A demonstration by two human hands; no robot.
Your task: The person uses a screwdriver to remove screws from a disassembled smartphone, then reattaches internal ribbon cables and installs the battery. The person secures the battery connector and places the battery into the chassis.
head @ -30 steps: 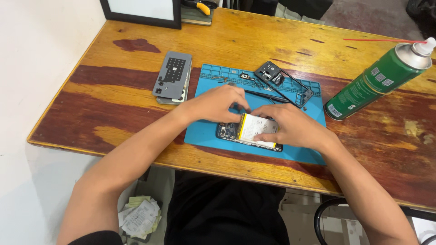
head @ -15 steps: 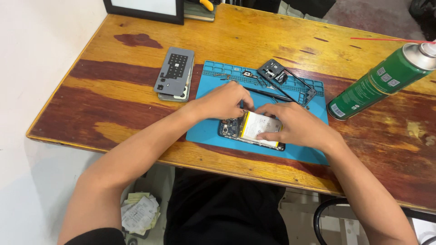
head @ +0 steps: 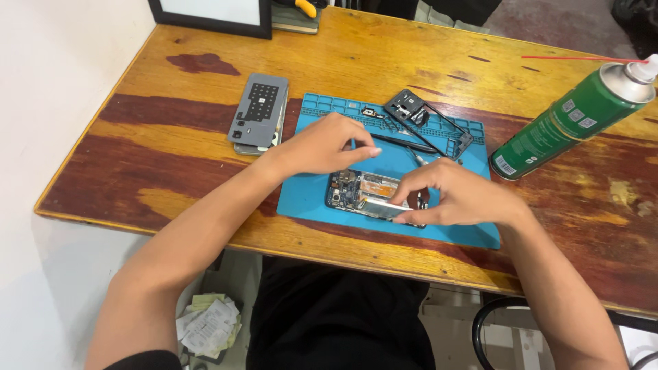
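Observation:
An opened phone [head: 349, 188] with its circuit board bare lies on a blue work mat [head: 308, 199]. My right hand [head: 456, 199] pinches the phone's flat battery [head: 384, 204], which is tilted up on its edge over the phone's right half. My left hand [head: 329, 144] hovers just above and behind the phone's left end, fingers loosely bent, with nothing visible in it.
A black phone frame [head: 425, 120] and a thin black tool [head: 397, 140] lie at the mat's far edge. A grey back cover [head: 260, 109] rests left of the mat. A green spray can [head: 569, 123] lies to the right. A black-framed panel [head: 212, 14] stands at the table's back.
The battery lay flat in the phone under both hands; now my right hand has tipped it up on edge, and my left hand has lifted off the phone.

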